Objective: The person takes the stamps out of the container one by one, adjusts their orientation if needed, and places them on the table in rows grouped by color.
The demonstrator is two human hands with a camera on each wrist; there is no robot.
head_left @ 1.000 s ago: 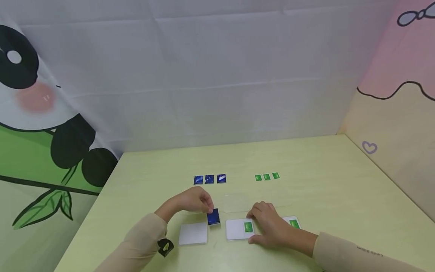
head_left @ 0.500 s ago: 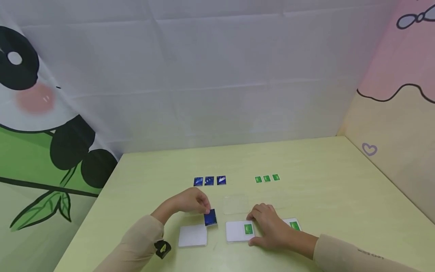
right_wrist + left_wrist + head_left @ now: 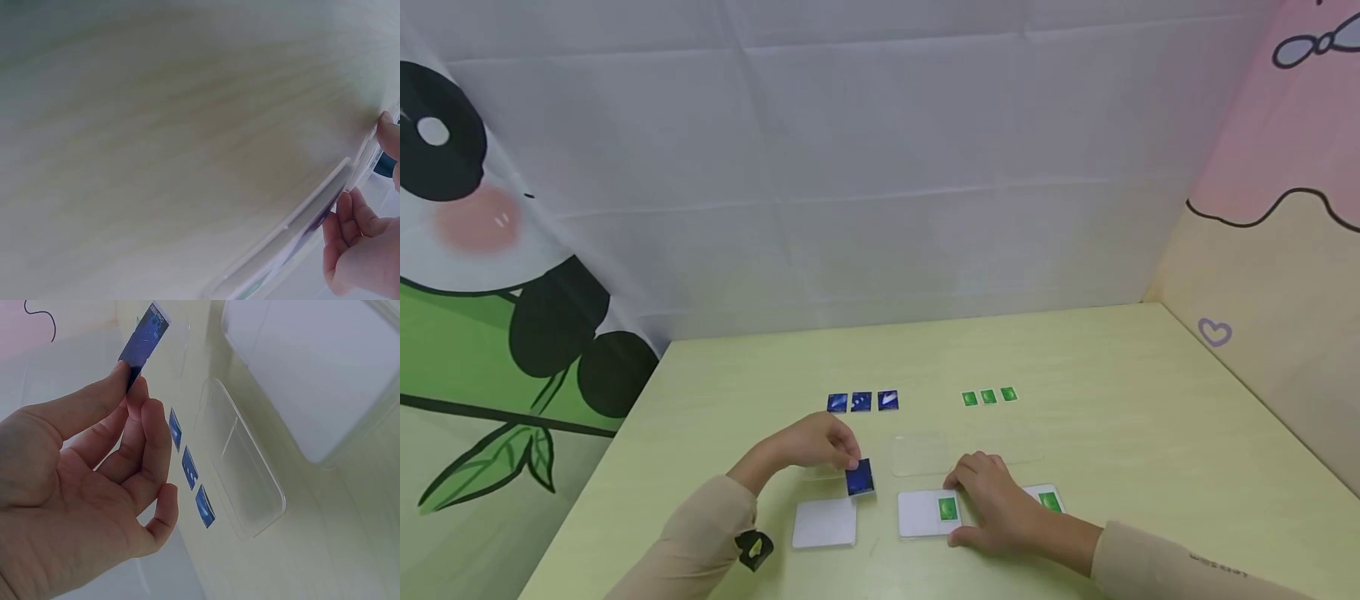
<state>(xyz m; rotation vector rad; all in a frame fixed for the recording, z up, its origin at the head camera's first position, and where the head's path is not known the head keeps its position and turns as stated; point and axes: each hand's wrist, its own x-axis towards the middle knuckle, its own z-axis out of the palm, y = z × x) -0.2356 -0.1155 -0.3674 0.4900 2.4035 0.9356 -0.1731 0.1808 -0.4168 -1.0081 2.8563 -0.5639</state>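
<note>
In the head view my left hand [image 3: 816, 442] pinches a small dark blue card [image 3: 860, 477] between thumb and fingertips. The card is held up off the table, its printed face visible in the left wrist view [image 3: 147, 344]. Just below it lies a plain white stack in a clear case [image 3: 824, 525]. My right hand [image 3: 996, 504] holds the right end of a second white cased stack [image 3: 917, 513], thumb at the near edge and fingers at the far edge. A small green card [image 3: 948, 508] lies on that stack. Part of the right hand is out of frame in the right wrist view.
Blue cards [image 3: 861, 402] and green cards [image 3: 988, 397] lie in two rows farther back. Clear lids [image 3: 921, 454] lie between the rows and the stacks. Another white case with a green card [image 3: 1049, 501] shows beyond my right hand. A white wall sheet [image 3: 880, 167] backs the table.
My left hand has shifted slightly left with the blue card, which now sits above the right edge of the left white stack. My right hand has stayed in place.
</note>
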